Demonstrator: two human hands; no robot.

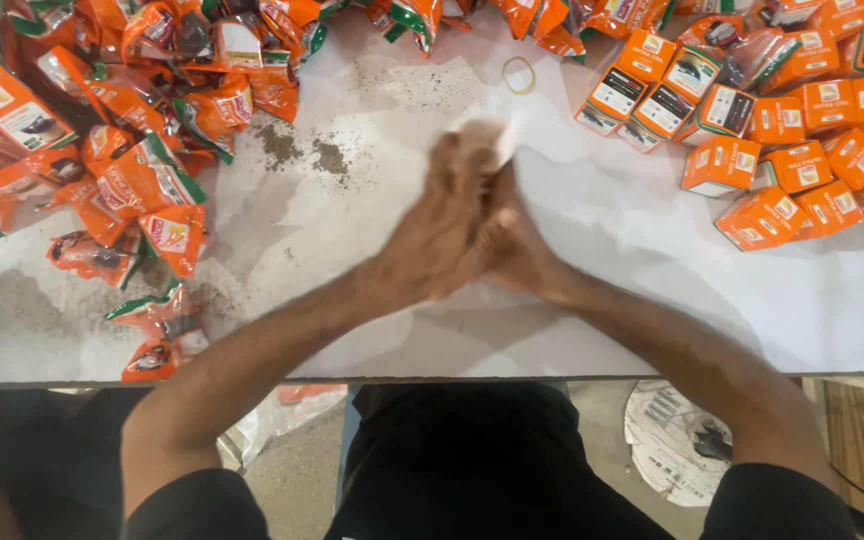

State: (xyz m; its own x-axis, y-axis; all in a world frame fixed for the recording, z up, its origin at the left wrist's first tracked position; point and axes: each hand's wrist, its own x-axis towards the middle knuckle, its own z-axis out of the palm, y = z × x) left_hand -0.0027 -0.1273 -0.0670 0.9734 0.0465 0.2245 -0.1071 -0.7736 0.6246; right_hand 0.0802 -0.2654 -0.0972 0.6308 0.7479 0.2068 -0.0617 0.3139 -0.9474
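My left hand [442, 225] and right hand [512, 235] are pressed together palm to palm over the middle of the white tabletop [652, 300]. The fingers are closed against each other, and a small white piece [505, 142] shows at their tips; the motion blur keeps me from telling what it is or how it is gripped.

Taking my hands as the landmark: to their left lies a loose heap of orange sachets [122, 150] with green edges, crumpled and overlapping. To their right stand small orange boxes [782, 160] with white label panels, set close together in rough rows. More orange packs [552, 20] run along the far edge beyond my hands. A yellow rubber band [519, 75] lies flat just beyond the fingertips. Dark spilled powder [302, 152] marks the tabletop to the far left of the hands. Nothing stands between my hands and either heap.
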